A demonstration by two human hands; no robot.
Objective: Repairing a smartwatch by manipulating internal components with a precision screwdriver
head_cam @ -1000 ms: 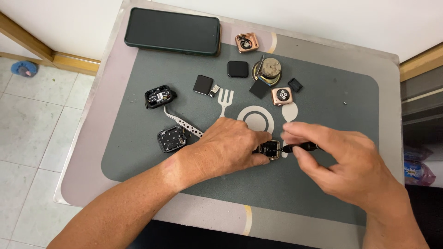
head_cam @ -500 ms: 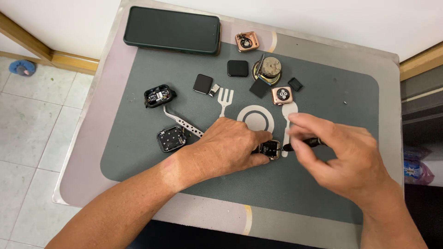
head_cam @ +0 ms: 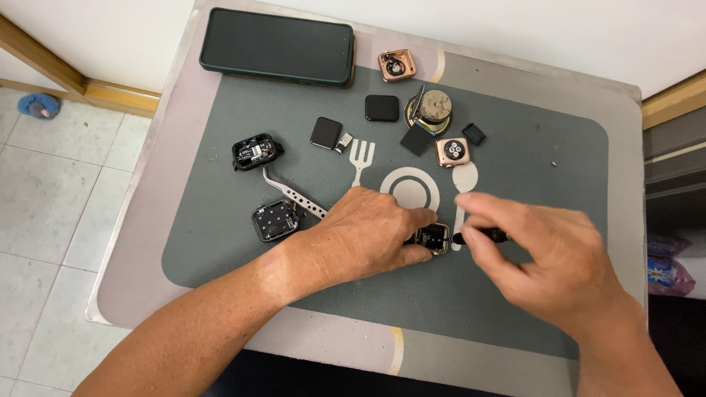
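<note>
My left hand point(head_cam: 368, 235) rests on the grey mat point(head_cam: 220, 220) and pinches a small open watch case point(head_cam: 432, 237) between thumb and fingers. My right hand point(head_cam: 544, 257) holds a thin black tool point(head_cam: 485, 235) whose tip sits just right of the case, beside it. The case's insides face up. Most of the tool is hidden inside my right fingers.
Metal tweezers point(head_cam: 294, 195) and two dark opened watch bodies point(head_cam: 256, 151) point(head_cam: 274, 220) lie left of my hand. Further back are a black phone point(head_cam: 278, 45), rose-gold cases point(head_cam: 396, 65) point(head_cam: 451, 152), black square screens point(head_cam: 382, 108) point(head_cam: 326, 132) and a round metal part point(head_cam: 430, 110).
My right hand has shifted slightly with the black tool beside the watch case. My left hand has kept its hold on the case.
</note>
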